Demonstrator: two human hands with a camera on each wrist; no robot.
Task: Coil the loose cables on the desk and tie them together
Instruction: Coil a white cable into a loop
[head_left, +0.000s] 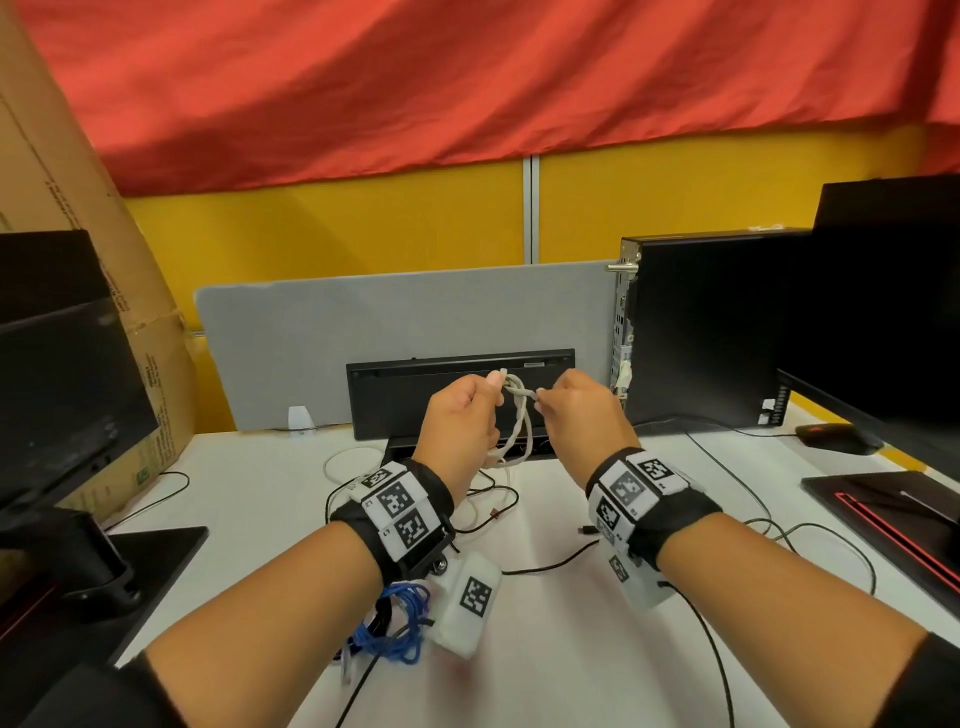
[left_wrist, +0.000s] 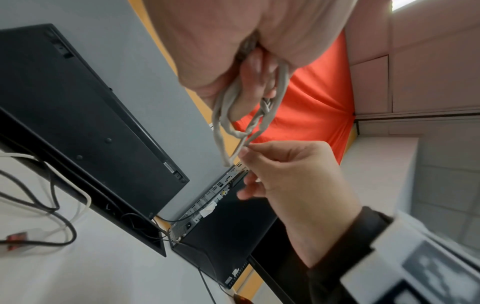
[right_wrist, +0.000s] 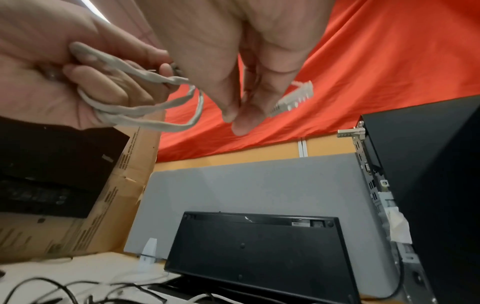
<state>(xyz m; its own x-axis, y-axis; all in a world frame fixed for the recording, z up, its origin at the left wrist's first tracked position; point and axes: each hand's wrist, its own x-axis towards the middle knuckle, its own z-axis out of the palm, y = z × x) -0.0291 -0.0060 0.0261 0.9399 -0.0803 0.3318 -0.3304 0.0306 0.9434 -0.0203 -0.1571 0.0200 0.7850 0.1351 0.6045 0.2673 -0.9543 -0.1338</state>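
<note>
A beige cable (head_left: 521, 422) wound into a small coil hangs between both raised hands above the desk. My left hand (head_left: 488, 389) grips the coil (left_wrist: 228, 115) with its fingers curled through the loops. My right hand (head_left: 543, 404) pinches the cable's free end just right of the coil. In the right wrist view the clear connector (right_wrist: 293, 98) sticks out past the right fingers (right_wrist: 239, 115), and the coil (right_wrist: 145, 107) hangs from the left hand (right_wrist: 52, 72). A bundled blue cable (head_left: 400, 623) lies on the white desk (head_left: 545, 649) under my left wrist. Loose black cables (head_left: 561, 564) trail across the desk.
A black keyboard (head_left: 457, 379) leans on end against the grey divider (head_left: 363, 322). A black PC tower (head_left: 701, 332) and monitor (head_left: 883, 291) stand at the right, with a mouse (head_left: 836, 436). Another monitor (head_left: 62, 364) and a cardboard box (head_left: 156, 364) stand at the left.
</note>
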